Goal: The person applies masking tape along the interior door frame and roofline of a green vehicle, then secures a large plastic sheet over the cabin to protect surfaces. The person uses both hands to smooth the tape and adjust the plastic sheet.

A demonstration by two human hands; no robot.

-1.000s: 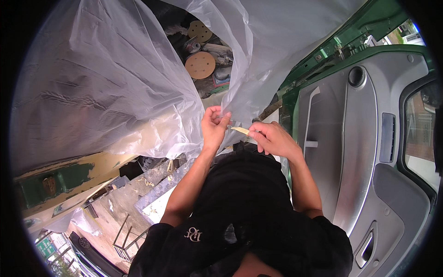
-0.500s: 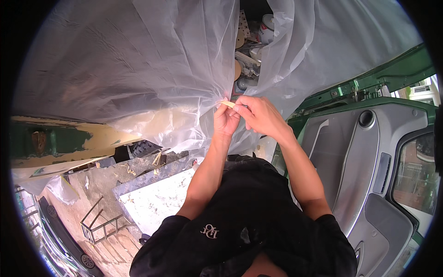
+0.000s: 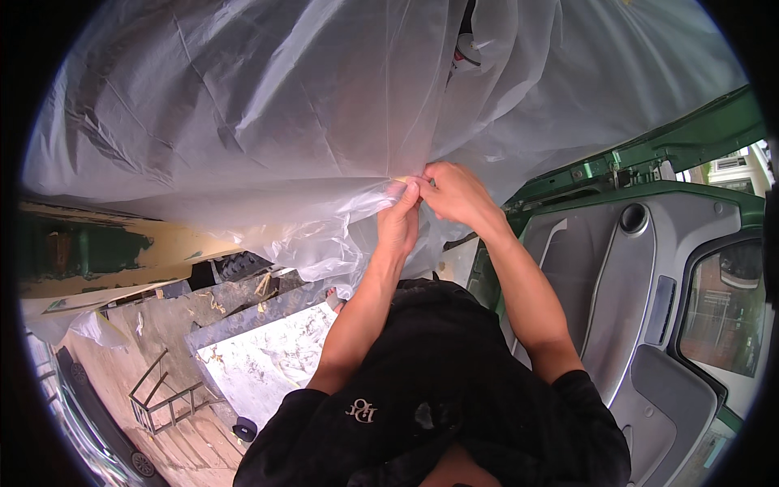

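Observation:
A large translucent plastic sheet (image 3: 268, 114) hangs across the far side in wide folds. Its gathered edge is pinched between the fingers of my left hand (image 3: 398, 221), thumb uppermost. Right beside it, my right hand (image 3: 461, 195) is closed on the same bunched plastic, its fingertips nearly touching the left thumb. A short piece of pale yellow masking tape (image 3: 401, 179) lies on the plastic at my fingertips, partly covered. How far the tape runs under the fingers is hidden.
To the right is an open vehicle door with a grey inner panel (image 3: 588, 292) and green frame. At left runs a green and cream body panel (image 3: 89, 247). Below lie a white board (image 3: 268, 353) and a metal frame stand (image 3: 166, 398). A can (image 3: 466, 53) shows through the narrow gap.
The plastic has been drawn together, narrowing the gap that showed cans and clutter. The tape strip, held between both hands before, now lies against the plastic. My right hand has shifted slightly.

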